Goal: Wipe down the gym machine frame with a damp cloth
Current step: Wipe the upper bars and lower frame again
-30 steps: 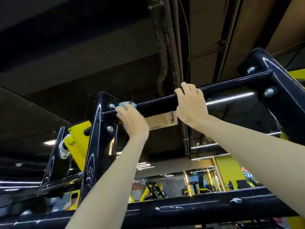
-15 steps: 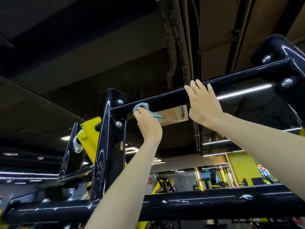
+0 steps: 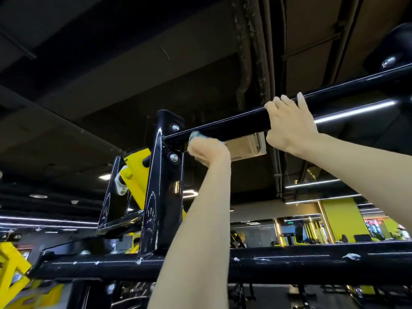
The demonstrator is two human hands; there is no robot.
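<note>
I look up at a glossy black gym machine frame. Its upper crossbar (image 3: 236, 126) slants from a bolted upright post (image 3: 166, 197) up to the right. My left hand (image 3: 208, 150) is shut on a small light-blue cloth (image 3: 196, 135) and presses it against the underside of the crossbar, right beside the post. Only a corner of the cloth shows above my fingers. My right hand (image 3: 289, 128) grips the same bar farther right, fingers curled over its top.
A thick, scuffed lower crossbar (image 3: 289, 262) runs across in front of my forearms. Yellow machine parts (image 3: 136, 172) sit behind the post and at the lower left. A ceiling air unit (image 3: 247, 148), pipes and light strips are overhead; more gym equipment stands in the distance.
My left hand slid the cloth from the top of the bar's left end down to its underside next to the post. My right hand stayed gripping the bar. The view shifted left.
</note>
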